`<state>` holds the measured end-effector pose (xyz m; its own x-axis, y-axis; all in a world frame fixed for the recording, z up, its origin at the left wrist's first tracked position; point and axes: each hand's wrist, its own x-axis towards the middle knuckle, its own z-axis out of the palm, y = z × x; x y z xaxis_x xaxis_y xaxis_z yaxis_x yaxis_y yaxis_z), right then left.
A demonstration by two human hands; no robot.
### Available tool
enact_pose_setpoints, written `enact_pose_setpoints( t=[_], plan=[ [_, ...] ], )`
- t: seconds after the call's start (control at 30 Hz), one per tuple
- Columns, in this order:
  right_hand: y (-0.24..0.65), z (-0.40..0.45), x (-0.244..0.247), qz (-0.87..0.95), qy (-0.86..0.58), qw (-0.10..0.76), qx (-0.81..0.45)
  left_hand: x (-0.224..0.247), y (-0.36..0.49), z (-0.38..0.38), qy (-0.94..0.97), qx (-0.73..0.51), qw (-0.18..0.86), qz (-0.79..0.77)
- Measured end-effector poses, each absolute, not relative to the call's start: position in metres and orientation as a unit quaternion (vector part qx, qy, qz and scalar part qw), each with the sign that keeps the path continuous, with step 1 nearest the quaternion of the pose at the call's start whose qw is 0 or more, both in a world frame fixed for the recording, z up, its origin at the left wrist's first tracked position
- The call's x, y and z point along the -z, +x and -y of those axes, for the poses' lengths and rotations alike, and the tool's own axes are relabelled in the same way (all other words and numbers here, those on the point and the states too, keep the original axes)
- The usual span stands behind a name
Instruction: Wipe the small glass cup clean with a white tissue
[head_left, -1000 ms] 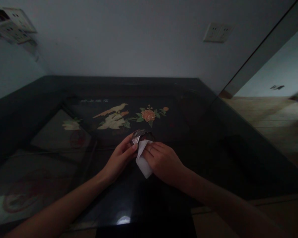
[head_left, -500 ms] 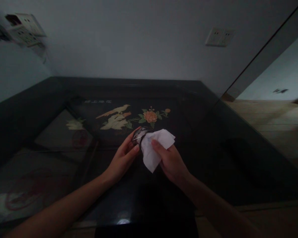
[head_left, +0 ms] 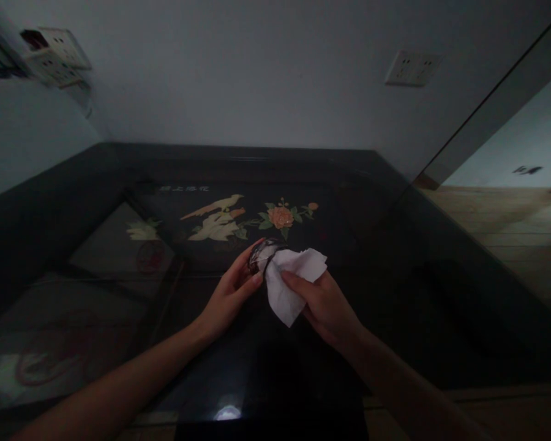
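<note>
My left hand [head_left: 232, 293] is closed around a small glass cup [head_left: 258, 257], clear with dark edges and tilted toward the right. Between thumb and fingers, my right hand [head_left: 324, 306] pinches a white tissue [head_left: 287, 294]. One end of the tissue lies against the cup's mouth and seems to go in; dim light hides how far. Its loose corners hang below and to the right of the cup. Both hands are above the dark glossy tabletop [head_left: 239, 367], near its middle.
Inlaid in the tabletop are a bird [head_left: 213, 214] and a flower [head_left: 281, 217] design. Behind the table stands a pale wall [head_left: 239, 73] with a socket plate [head_left: 413, 68]. More sockets [head_left: 57, 58] are at the left corner. Wooden floor [head_left: 500, 214] shows at right.
Both hands, the cup and the tissue sit slightly lower and farther right in view, as the whole scene shifts a little right. The tissue's folds differ slightly; both grips are unchanged.
</note>
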<state>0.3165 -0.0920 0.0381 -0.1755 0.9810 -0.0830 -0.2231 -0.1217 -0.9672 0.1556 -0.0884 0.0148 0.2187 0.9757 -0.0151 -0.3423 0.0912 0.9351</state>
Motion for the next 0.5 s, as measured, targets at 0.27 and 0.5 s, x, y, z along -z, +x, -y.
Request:
enact_pose_setpoints(
  t=[0.27,0.5],
  plan=[
    [0.316,0.100,-0.044,0.711,-0.419,0.422,-0.377,-0.016,0.156,0.085,0.399,-0.487,0.712,-0.310],
    [0.308,0.101,-0.051,0.900,-0.376,0.213,-0.052,-0.025,0.155,0.084,0.327,-0.467,0.762,-0.309]
  ],
)
